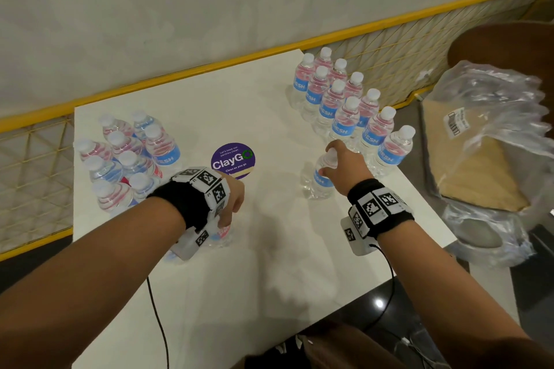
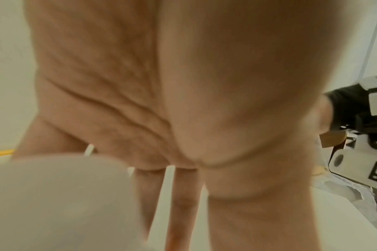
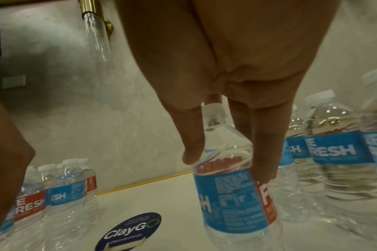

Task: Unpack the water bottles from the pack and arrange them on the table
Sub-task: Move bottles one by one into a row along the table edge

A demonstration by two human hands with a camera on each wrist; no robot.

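Two groups of clear water bottles with blue and red labels stand on the white table (image 1: 269, 263): one at the left (image 1: 129, 156), one in rows at the right (image 1: 344, 105). My right hand (image 1: 329, 165) grips the shoulder of an upright bottle (image 1: 320, 186) from above, in front of the right rows. The right wrist view shows thumb and fingers (image 3: 267, 152) curled round that bottle (image 3: 230, 195). My left hand (image 1: 227, 216) is curled down over another bottle (image 1: 220, 237) near the table's middle. In the left wrist view its white cap (image 2: 58, 195) is a blur by the palm.
The empty plastic wrap (image 1: 491, 117) with its cardboard tray (image 1: 467, 171) lies on a seat to the right of the table. A round purple ClayGo sticker (image 1: 233, 160) marks the table's middle. A yellow mesh rail (image 1: 389, 63) runs behind the table. Cables hang from both wrists.
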